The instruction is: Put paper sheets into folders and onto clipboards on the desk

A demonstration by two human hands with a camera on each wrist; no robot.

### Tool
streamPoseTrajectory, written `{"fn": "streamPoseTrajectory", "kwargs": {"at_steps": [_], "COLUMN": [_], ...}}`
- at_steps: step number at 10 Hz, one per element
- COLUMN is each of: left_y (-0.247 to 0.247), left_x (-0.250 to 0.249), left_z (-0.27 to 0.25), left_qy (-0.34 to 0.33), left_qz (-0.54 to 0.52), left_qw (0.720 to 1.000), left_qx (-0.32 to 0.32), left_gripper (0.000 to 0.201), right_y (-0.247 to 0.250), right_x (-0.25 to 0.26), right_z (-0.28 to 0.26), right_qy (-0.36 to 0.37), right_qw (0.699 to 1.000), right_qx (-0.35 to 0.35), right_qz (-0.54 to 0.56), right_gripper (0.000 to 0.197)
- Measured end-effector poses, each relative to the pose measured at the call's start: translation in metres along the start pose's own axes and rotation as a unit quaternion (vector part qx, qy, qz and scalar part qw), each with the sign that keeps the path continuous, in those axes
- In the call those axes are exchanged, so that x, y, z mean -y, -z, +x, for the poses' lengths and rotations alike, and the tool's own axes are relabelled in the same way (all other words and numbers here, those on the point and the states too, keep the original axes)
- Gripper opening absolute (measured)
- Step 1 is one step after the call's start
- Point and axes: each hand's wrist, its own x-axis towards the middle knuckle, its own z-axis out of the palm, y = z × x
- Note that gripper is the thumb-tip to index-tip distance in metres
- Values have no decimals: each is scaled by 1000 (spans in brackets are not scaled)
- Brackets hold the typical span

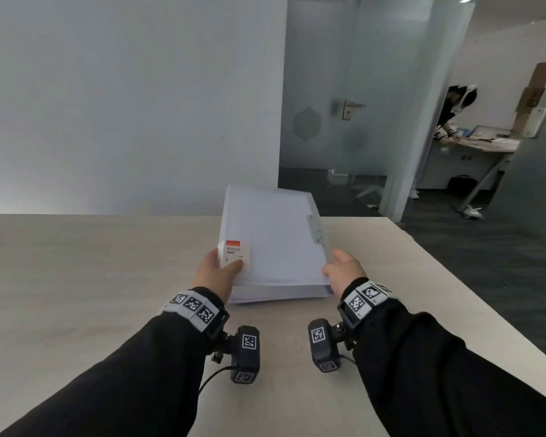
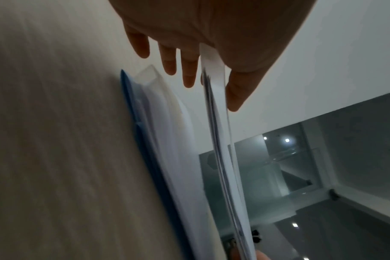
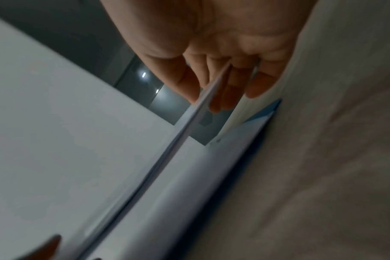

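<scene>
We hold the translucent folder point(image 1: 271, 234) lifted off the desk point(image 1: 76, 279), left hand point(image 1: 216, 272) pinching its near-left corner and right hand point(image 1: 344, 272) pinching the near-right, its long axis running away from us above the stack point(image 1: 278, 293) beneath.

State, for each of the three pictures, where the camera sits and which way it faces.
Head: on the head, looking forward and down at the desk; both hands hold a folder.
Left wrist: under the left hand, looking along its fingers at the folder's edge.
Right wrist: under the right hand, facing along the folder.
All three show the folder.
</scene>
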Motion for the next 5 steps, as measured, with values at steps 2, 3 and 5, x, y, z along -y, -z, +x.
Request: {"fn": "streamPoseTrajectory", "kwargs": {"at_steps": [2, 3, 5], "left_y": [-4, -1, 26], "left_x": [24, 17, 27], "left_z": [6, -11, -57], "left_qy": [76, 57, 61], "left_qz": [168, 120, 39], "left_qw": [982, 991, 997], "left_qx": [27, 30, -41], "left_gripper": [40, 38, 52], "right_y": [-9, -2, 21], "right_x": [-23, -28, -36], "right_z": [16, 10, -38], "right_qy": [-3, 2, -8], "right_qw": [982, 987, 999], "right_qx": [107, 113, 39], "right_qz": [-154, -111, 1], "right_gripper": [32, 47, 39]}}
